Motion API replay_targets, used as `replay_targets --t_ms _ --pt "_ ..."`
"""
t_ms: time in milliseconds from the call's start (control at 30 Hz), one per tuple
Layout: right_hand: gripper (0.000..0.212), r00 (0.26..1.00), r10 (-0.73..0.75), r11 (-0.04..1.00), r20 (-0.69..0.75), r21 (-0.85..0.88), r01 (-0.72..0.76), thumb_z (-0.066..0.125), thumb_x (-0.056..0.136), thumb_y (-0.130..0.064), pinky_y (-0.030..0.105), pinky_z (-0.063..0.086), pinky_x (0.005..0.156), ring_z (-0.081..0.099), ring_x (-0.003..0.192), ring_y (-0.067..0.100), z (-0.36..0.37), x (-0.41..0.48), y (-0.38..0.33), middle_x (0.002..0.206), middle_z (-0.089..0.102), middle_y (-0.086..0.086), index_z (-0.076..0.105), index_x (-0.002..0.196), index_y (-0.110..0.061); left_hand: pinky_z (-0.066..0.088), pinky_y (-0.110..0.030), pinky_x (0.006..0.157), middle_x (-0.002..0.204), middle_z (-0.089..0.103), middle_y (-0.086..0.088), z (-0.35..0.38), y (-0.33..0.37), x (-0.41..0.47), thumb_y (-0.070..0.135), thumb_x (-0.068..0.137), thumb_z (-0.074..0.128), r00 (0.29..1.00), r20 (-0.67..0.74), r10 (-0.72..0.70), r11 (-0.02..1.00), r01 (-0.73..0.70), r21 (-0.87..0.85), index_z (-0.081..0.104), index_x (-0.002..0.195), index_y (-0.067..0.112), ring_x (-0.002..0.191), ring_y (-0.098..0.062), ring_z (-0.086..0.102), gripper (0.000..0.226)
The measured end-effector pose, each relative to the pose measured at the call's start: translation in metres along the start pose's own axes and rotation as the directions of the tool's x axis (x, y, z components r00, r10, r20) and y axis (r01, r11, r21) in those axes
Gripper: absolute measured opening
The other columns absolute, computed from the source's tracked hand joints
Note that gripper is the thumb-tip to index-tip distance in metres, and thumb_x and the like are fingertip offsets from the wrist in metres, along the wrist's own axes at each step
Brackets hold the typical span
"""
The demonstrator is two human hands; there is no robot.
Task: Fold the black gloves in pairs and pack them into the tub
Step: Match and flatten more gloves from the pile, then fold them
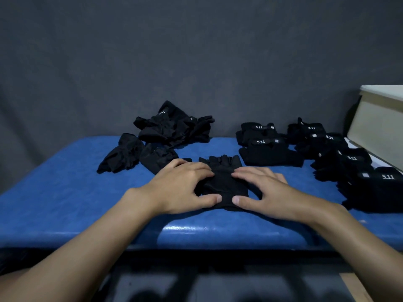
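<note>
A black fingerless glove lies flat on the blue table, its finger stubs pointing away from me. My left hand presses on its left side with fingers spread, thumb at the near edge. My right hand presses on its right side the same way. A loose heap of black gloves sits at the back, with two more crumpled gloves to its left. Folded pairs with white 5.11 labels lie in rows at the right. Part of the cream tub shows at the far right edge.
A grey cloth backdrop hangs behind the table. More folded pairs reach the table's right side beside the tub. The table's front edge runs just below my wrists, with dark floor beneath.
</note>
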State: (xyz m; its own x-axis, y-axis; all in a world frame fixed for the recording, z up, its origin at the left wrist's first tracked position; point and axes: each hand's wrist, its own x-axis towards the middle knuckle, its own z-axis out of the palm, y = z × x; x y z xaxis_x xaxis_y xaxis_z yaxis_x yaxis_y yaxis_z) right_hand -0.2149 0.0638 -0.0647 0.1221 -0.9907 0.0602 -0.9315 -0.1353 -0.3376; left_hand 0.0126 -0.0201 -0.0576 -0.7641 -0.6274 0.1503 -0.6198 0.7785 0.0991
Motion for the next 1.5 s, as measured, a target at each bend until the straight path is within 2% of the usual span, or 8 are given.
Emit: replay_targets --t_ms 200,300,467,700,967,1067,1333,1500 --pt "0.066 0.999 -0.013 0.998 -0.046 0.062 0.016 0.058 0.078 -0.069 0.033 0.013 0.116 0.018 0.138 -0.001 -0.002 0.002 -0.001 0.145 0.035 -0.027 0.046 0.137 -0.042 0.025 -0.029 0.115 0.141 0.047 0.02 -0.003 -0.005 -0.004 0.077 0.08 0.034 0.998 -0.067 0.001 0.988 -0.012 -0.156 0.055 0.137 0.033 0.13 -0.002 0.042 0.075" --pt "0.075 0.987 -0.066 0.992 -0.149 0.098 0.082 0.047 0.066 -0.081 0.039 0.018 0.117 0.023 0.136 -0.003 -0.003 0.004 -0.004 0.136 0.04 -0.03 0.053 0.13 -0.043 0.035 -0.037 0.111 0.131 0.054 0.021 -0.013 -0.016 -0.01 0.067 0.086 0.038 0.98 -0.19 -0.052 0.97 0.004 -0.245 0.062 0.128 0.029 0.122 -0.001 0.048 0.062" --pt "0.075 0.983 -0.175 0.976 -0.05 0.126 0.18 0.054 0.065 -0.078 0.036 0.013 0.119 0.016 0.14 -0.007 0.002 0.009 -0.016 0.141 0.035 -0.033 0.047 0.134 -0.051 0.036 -0.041 0.108 0.136 0.049 0.016 -0.023 -0.047 -0.029 0.071 0.08 0.033 0.965 -0.161 -0.208 0.973 0.187 -0.137 0.054 0.136 0.031 0.127 -0.009 0.044 0.072" --pt "0.054 0.989 -0.142 0.985 -0.035 0.099 0.145 0.073 0.081 -0.041 0.036 0.023 0.118 0.032 0.135 -0.006 -0.001 0.007 -0.016 0.138 0.046 -0.026 0.054 0.131 -0.044 0.035 -0.04 0.109 0.14 0.042 0.018 -0.017 -0.055 -0.047 0.062 0.085 0.057 0.971 -0.1 -0.216 0.969 0.201 -0.146 0.049 0.141 0.032 0.131 -0.009 0.041 0.064" --pt "0.045 0.968 -0.198 0.953 -0.153 0.201 0.226 0.068 0.084 -0.046 0.034 0.035 0.112 0.045 0.123 -0.007 -0.002 0.012 -0.042 0.12 0.048 -0.037 0.06 0.127 -0.035 0.042 -0.042 0.102 0.124 0.048 0.022 -0.02 -0.064 -0.054 0.065 0.079 0.049 0.976 -0.108 -0.188 0.971 0.168 -0.172 0.053 0.119 0.04 0.12 -0.007 0.047 0.048" --pt "0.05 0.963 -0.209 0.95 -0.173 0.199 0.242 0.057 0.08 -0.054 0.041 0.033 0.112 0.045 0.124 -0.003 0.0 0.018 -0.05 0.12 0.05 -0.034 0.06 0.126 -0.036 0.038 -0.041 0.103 0.127 0.051 0.022 -0.018 -0.069 -0.055 0.058 0.089 0.051 0.981 -0.071 -0.179 0.982 0.174 -0.073 0.055 0.127 0.04 0.126 -0.004 0.043 0.042" --pt "0.037 0.946 -0.268 0.948 -0.181 0.125 0.292 0.06 0.091 -0.04 0.041 0.033 0.111 0.045 0.123 0.004 -0.004 0.042 -0.076 0.123 0.054 -0.022 0.058 0.128 -0.034 0.034 -0.037 0.106 0.125 0.058 0.02 -0.02 -0.083 -0.064 0.049 0.094 0.049 0.965 -0.109 -0.238 0.97 0.241 0.019 0.06 0.128 0.031 0.124 -0.002 0.048 0.04" --pt "0.038 0.961 -0.246 0.962 -0.125 0.092 0.258 0.057 0.094 -0.041 0.031 0.023 0.114 0.037 0.122 0.0 -0.005 0.062 -0.09 0.125 0.048 -0.024 0.054 0.131 -0.039 0.037 -0.033 0.097 0.105 0.062 0.02 -0.026 -0.085 -0.071 0.049 0.088 0.044 0.959 -0.158 -0.234 0.972 0.236 -0.004 0.068 0.103 0.032 0.107 -0.004 0.056 0.034"
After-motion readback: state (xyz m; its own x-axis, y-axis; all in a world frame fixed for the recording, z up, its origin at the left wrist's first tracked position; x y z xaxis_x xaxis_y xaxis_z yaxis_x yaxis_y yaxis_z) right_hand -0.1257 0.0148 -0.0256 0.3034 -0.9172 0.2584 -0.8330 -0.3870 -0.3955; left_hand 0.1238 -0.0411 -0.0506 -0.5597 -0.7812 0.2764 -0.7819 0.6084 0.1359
